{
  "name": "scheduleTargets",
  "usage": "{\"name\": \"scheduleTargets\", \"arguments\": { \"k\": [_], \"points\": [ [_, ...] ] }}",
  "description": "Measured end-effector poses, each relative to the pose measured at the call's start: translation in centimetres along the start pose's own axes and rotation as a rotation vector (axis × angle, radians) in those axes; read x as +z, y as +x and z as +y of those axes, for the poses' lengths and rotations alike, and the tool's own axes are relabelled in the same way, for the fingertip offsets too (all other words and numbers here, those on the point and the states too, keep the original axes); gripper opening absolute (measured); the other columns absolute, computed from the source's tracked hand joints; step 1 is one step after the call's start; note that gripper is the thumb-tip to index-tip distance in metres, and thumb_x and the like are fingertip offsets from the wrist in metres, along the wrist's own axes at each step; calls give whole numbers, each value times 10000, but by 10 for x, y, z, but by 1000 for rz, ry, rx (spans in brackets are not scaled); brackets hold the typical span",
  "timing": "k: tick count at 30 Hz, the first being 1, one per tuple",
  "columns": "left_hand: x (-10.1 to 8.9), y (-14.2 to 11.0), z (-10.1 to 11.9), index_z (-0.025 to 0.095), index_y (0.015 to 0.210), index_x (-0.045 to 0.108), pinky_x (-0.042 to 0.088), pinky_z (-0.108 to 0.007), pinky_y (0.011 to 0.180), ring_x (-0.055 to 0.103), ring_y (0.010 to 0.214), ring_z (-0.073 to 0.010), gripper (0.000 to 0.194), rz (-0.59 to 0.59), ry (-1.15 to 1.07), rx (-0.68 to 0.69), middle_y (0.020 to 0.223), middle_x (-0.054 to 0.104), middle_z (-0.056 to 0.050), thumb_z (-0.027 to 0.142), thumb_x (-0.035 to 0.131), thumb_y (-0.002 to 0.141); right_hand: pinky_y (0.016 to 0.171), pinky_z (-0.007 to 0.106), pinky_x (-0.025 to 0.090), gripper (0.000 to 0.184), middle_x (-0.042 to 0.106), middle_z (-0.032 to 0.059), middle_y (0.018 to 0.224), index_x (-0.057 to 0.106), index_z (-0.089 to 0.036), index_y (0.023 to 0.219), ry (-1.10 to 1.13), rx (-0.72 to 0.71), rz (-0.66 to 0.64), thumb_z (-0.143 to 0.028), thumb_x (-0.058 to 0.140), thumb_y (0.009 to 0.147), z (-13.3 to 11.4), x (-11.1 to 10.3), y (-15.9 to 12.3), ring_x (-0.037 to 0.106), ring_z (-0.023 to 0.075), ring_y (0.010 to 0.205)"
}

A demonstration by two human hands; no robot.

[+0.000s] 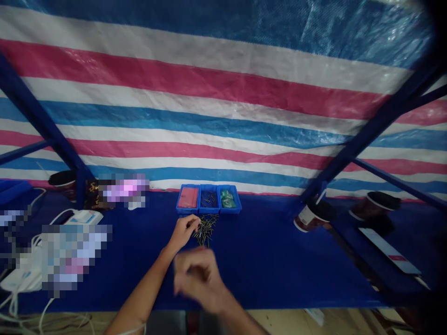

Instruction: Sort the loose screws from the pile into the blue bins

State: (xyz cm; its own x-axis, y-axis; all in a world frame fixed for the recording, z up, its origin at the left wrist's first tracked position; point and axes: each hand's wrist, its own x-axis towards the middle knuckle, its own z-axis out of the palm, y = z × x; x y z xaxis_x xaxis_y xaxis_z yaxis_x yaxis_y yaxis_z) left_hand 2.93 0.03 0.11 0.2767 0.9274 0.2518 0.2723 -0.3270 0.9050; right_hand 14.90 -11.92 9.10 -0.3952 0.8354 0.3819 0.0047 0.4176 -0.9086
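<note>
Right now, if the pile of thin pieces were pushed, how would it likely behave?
The pile would probably spread rather than move as one, since its pieces lie loose and crisscrossed. They look straight, so are likely stiff, and some may slide on the flat table.

The scene is moderately dim, and no lamp or window shows. Broken white glare glints on the creased, striped plastic sheet (223, 93), strongest at the upper right. A faint sheen lies on the dark blue tabletop (265, 260), and its right end sinks into deep shadow. Blackness swallows the picture's right corners. Wide-angle distortion bows the stripes and makes the dark blue metal posts (352, 144) lean outward. The bare right hand (200, 279) is smeared by motion blur; the bare left hand (182, 230) is clearer. The heap of thin, brassy metal pieces (206, 230) is only moderately sharp. Coarse pixel blocks hide patches at the left.
</note>
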Motion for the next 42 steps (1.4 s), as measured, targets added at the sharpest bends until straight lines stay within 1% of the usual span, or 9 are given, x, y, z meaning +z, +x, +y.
{"name": "scheduleTargets", "arguments": {
  "k": [3, 6, 8, 11, 16, 22, 28, 34, 42],
  "points": [
    [-1, 0, 0, 145, 816, 690, 393, -234, 586, 548, 597, -151, 371, 2, -2, -4, 656, 649, -21, 466, 537, 921, 544, 247, 388, 436, 556, -7, 596, 580, -190, 634, -256, 17, 247, -425, 483, 988, 27, -39, 26, 495, 123, 556],
    [0, 1, 3, 151, 780, 670, 376, -229, 577, 538, 574, -147, 383, 35, 15, -18, 621, 621, -7, 473, 526, 930, 634, 270, 418, 293, 622, 26, 719, 641, -200, 771, -522, -10, 292, -379, 523, 971, 66, -73, 41, 557, 163, 674],
    [0, 1, 5, 155, 770, 659, 371, -230, 585, 531, 566, -142, 375, 47, 34, -18, 601, 602, 2, 454, 515, 945, 680, 280, 432, 226, 636, 41, 778, 655, -209, 851, -612, -9, 295, -342, 522, 976, 89, -82, 40, 577, 182, 737],
    [-1, 0, 7, 157, 775, 650, 366, -226, 590, 525, 567, -136, 352, 47, 35, -12, 601, 590, 10, 429, 516, 953, 733, 299, 432, 170, 648, 52, 847, 656, -216, 911, -683, -7, 279, -294, 522, 983, 108, -80, 29, 583, 200, 811],
    [-1, 1, 7, 148, 789, 655, 360, -218, 578, 513, 565, -129, 328, 52, -1, -13, 608, 581, 9, 409, 532, 946, 785, 328, 404, 146, 662, 51, 891, 660, -219, 938, -716, -2, 248, -254, 530, 993, 117, -71, 20, 578, 211, 870],
    [-1, 1, 2, 143, 815, 675, 370, -219, 591, 523, 585, -128, 302, 18, -11, -13, 637, 599, 0, 393, 556, 935, 792, 320, 382, 196, 677, 36, 871, 670, -213, 899, -700, 13, 255, -243, 512, 1011, 122, -72, 31, 596, 192, 852],
    [-1, 1, 3, 148, 800, 636, 347, -201, 547, 489, 546, -113, 315, 31, -44, -57, 617, 576, 16, 408, 533, 945, 810, 316, 366, 165, 693, 8, 833, 684, -220, 847, -692, 10, 175, -203, 579, 973, 115, -77, 45, 615, 175, 833],
    [0, 1, 5, 145, 794, 630, 344, -203, 552, 480, 540, -108, 328, -25, -28, -40, 613, 576, 18, 400, 509, 961, 824, 326, 382, 123, 706, 9, 879, 694, -228, 911, -660, -46, 239, -175, 594, 959, 120, -72, 36, 627, 171, 843],
    [1, 1, 1, 139, 776, 649, 360, -214, 584, 507, 571, -119, 352, -46, 13, -4, 625, 598, 7, 410, 517, 958, 814, 332, 414, 173, 707, 36, 945, 701, -236, 947, -617, -95, 300, -165, 545, 974, 126, -70, 28, 638, 185, 886]
  ]
}}
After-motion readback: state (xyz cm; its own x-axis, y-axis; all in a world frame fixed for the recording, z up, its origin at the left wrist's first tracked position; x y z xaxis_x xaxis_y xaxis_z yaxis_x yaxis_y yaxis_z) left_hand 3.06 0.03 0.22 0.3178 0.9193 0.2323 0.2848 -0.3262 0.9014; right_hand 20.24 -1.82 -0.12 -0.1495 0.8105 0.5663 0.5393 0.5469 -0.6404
